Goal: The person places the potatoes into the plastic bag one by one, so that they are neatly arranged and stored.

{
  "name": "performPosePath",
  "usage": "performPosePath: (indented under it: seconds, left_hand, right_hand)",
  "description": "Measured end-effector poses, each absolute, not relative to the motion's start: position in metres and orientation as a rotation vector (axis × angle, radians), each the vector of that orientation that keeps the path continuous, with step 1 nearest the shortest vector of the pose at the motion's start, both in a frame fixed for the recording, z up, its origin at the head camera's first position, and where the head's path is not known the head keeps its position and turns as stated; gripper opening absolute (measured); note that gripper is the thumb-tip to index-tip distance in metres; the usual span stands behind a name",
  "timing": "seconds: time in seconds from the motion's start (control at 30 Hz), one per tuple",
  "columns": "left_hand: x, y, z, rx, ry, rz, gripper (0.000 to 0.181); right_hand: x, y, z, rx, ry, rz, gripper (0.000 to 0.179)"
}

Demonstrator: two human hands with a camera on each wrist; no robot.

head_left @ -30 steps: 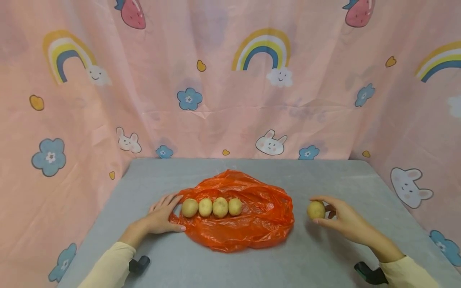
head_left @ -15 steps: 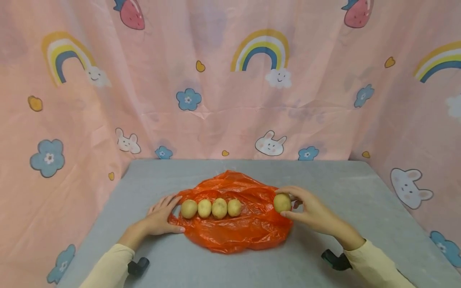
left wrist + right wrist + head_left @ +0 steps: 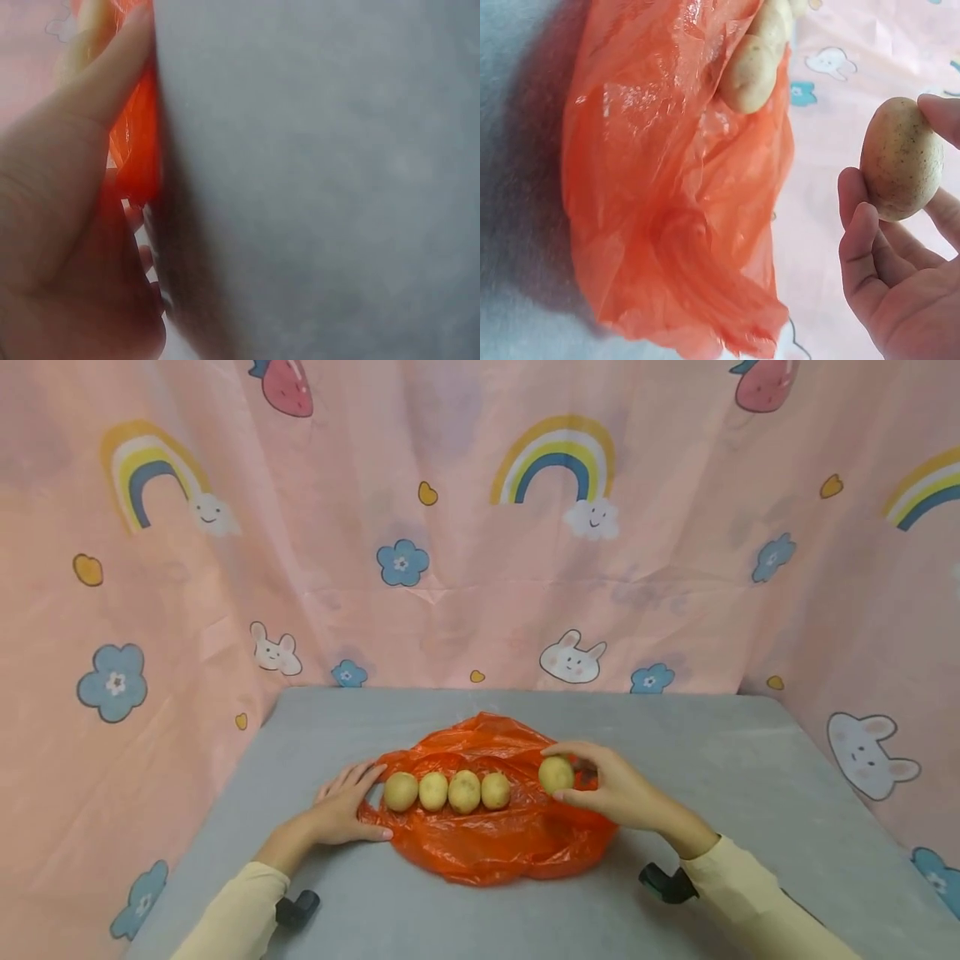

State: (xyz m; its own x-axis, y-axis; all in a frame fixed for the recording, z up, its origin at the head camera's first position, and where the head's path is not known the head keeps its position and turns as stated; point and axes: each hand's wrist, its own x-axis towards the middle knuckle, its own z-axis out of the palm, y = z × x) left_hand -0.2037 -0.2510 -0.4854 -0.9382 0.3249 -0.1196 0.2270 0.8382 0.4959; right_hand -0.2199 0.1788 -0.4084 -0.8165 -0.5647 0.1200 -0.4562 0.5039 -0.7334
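An orange-red plastic bag [image 3: 480, 852] lies spread on the grey table. Several potatoes [image 3: 464, 792] sit on it in a row, side by side. At the row's left end, my left hand [image 3: 347, 810] rests at the bag's edge with fingers and thumb spread around it; the left wrist view shows the thumb [image 3: 97, 82] straight along the orange plastic. My right hand [image 3: 626, 789] holds another potato [image 3: 556, 774] between thumb and fingers, over the right part of the bag and apart from the row. The right wrist view shows this potato [image 3: 902, 159] raised off the plastic.
The grey table [image 3: 697, 735] stretches around the bag on all sides. A pink curtain [image 3: 465, 627] with rainbows and rabbits hangs behind it and along both sides. A black wrist device [image 3: 667, 883] juts from under the right forearm, another [image 3: 298, 910] under the left.
My right hand has carried its potato leftward, from the table beside the bag to above the bag's right part. The left hand and the row of potatoes stay in place.
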Motion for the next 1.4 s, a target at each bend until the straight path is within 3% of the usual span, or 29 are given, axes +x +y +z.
performPosePath:
  seconds: [0.5,0.87,1.4]
  left_hand:
    - [-0.202,-0.246,-0.483,0.408,2.800,0.694,0.110]
    - [-0.201,-0.252,-0.486,0.453,2.811,0.727,0.113]
    - [-0.202,-0.252,-0.485,0.460,2.810,0.733,0.112]
  right_hand:
    - [-0.233,0.161,-0.424,-0.919,2.472,-1.217,0.052]
    - [-0.234,0.152,-0.441,-0.727,2.460,-1.328,0.050]
    - [-0.237,0.153,-0.454,-0.714,2.407,-1.304,0.050]
